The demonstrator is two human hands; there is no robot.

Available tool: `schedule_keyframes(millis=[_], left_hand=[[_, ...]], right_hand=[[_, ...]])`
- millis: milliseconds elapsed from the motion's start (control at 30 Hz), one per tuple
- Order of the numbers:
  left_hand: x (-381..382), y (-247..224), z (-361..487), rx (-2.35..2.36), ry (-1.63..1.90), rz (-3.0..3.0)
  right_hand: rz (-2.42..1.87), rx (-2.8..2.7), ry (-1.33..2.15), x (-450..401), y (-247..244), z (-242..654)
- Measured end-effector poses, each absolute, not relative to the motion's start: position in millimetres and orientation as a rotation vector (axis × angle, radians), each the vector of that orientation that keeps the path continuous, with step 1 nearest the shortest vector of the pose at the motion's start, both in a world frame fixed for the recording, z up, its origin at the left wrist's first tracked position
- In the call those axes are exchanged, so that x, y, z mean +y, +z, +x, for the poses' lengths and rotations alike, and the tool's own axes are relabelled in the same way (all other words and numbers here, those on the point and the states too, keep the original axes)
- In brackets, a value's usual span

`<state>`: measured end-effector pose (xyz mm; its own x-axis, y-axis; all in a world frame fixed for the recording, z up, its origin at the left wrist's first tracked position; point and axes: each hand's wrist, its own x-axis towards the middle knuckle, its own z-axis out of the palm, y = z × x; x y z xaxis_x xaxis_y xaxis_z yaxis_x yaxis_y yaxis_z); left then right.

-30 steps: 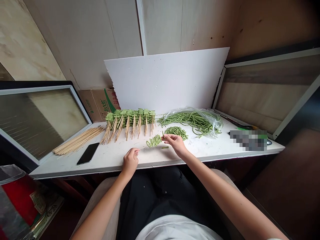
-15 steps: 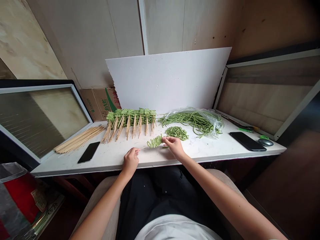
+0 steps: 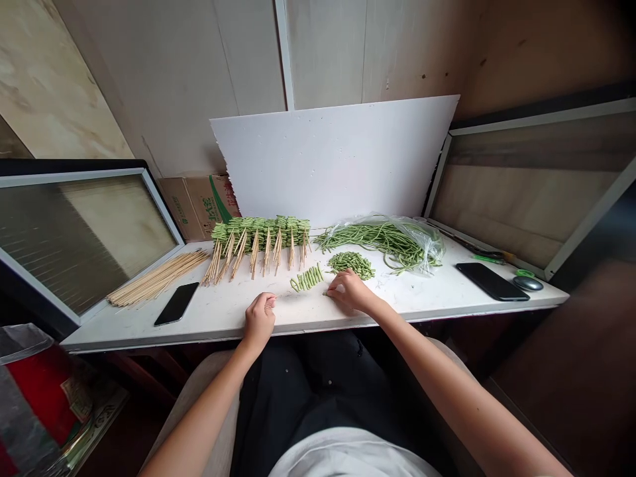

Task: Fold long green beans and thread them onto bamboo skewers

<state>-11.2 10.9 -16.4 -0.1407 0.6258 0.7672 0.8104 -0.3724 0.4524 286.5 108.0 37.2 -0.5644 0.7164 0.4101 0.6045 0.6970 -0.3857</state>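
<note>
My left hand rests curled near the table's front edge, and no stick shows in its fingers. A short row of cut green beans lies just beyond it, apparently on the white table top. My right hand has its fingertips down on the table, right of that row. A small heap of cut beans lies just above those fingers. Farther back, a row of bean-threaded bamboo skewers lies with the sticks toward me. Long uncut beans spill from a clear plastic bag.
A bundle of bare bamboo skewers and a black phone lie at the left. Another phone, a small round dark object and scissors lie at the right. A white board stands behind.
The row of cut beans has left my hands and now lies on the table. My right hand has moved right and down to the table top, and the thin stick at my left hand no longer shows.
</note>
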Motion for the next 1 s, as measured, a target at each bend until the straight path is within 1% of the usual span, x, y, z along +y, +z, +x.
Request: schedule_keyframes(millis=[100,167,233,433,567,700,1000], left_hand=[[11,-17,-12,-1.637,-1.528,-1.941],[11,-17,-12,-1.631,-1.529,-1.947],[11,-17,-12,-1.626,-1.532,-1.952],[11,-17,-11,-1.62,-1.531,-1.955],[11,-17,-12,-1.601,-1.527,-1.971],[11,-17,-12,-1.595,-1.514,-1.986],[12,-19,-13,-1.603,-1.514,-1.99]], right_hand=[[-1.025,-2.315,0.248,109,38,288],[-1.046,-2.229,0.331,111,41,290],[-1.055,-2.102,0.51,113,44,292],[-0.931,-1.6,1.216,116,42,291],[-0.795,-1.368,1.528,111,38,283],[-0.761,-1.248,1.654,106,37,278],[-0.747,-1.232,1.685,104,38,274]])
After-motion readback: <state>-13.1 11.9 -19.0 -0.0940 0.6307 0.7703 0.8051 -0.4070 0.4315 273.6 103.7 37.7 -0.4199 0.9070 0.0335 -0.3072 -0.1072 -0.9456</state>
